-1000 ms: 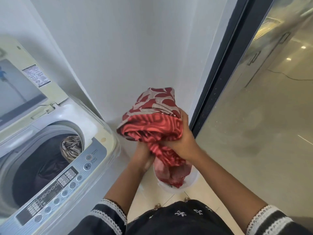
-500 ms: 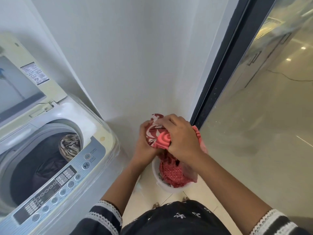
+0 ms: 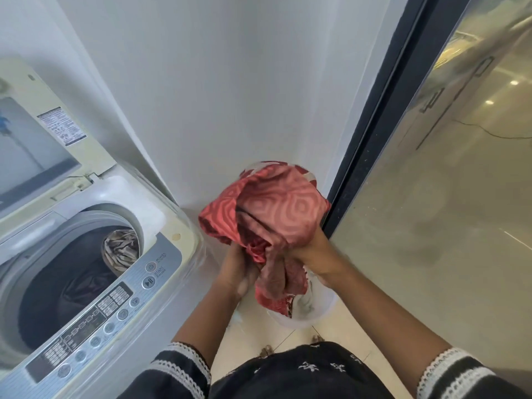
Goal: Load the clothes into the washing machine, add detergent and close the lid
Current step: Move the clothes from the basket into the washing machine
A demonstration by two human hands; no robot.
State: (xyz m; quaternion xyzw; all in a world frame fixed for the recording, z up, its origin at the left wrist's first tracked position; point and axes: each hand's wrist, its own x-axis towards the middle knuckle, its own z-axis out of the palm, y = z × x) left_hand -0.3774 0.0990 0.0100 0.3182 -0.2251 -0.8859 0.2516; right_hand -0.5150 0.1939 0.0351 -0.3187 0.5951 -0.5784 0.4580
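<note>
A bundle of red patterned cloth [image 3: 276, 214] is lifted above a white bucket [image 3: 305, 319] on the floor. My left hand [image 3: 239, 269] grips the cloth from below on its left side. On the right, my right hand [image 3: 312, 249] grips it too, mostly hidden under the fabric. To the left stands the top-load washing machine [image 3: 169, 223] with its lid [image 3: 34, 139] raised. Dark clothes [image 3: 72, 283] and a striped beige garment [image 3: 121, 249] lie in its drum.
The machine's control panel [image 3: 95, 318] runs along its front edge. A white wall [image 3: 230, 96] is straight ahead. A black-framed glass door [image 3: 403, 96] stands at the right, with tiled floor [image 3: 250, 341] below between the machine and the door.
Both hands dipped down to the bucket with the cloth half a second ago; now they have risen again and a larger bunch of red cloth is lifted out.
</note>
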